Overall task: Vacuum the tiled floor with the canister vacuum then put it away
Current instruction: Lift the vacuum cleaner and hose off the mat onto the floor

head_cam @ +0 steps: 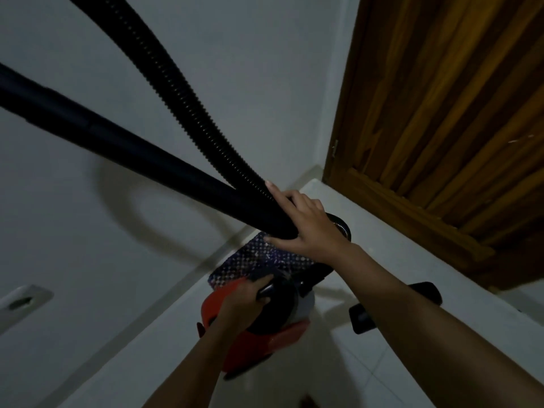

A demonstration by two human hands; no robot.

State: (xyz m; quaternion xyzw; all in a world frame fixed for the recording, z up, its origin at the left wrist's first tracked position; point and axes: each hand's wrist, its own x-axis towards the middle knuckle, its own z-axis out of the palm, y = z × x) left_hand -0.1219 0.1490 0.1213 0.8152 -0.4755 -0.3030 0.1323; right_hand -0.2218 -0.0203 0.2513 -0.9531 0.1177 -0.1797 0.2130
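A red and black canister vacuum (259,346) sits low in the corner of the white tiled floor (368,378). My left hand (244,301) is closed around its black carry handle on top. My right hand (306,222) rests over the point where the ribbed black hose (164,72) and the smooth black wand (97,128) cross, fingers wrapped on them. Both hose and wand rise up and to the left, out of the frame. A black floor nozzle (362,319) lies on the tiles behind my right forearm, partly hidden.
White walls close in on the left and behind. A brown wooden slatted door (441,113) stands at the right. A purple and white patterned cloth or mat (259,260) lies in the corner behind the canister. A white fitting (20,301) is on the left wall.
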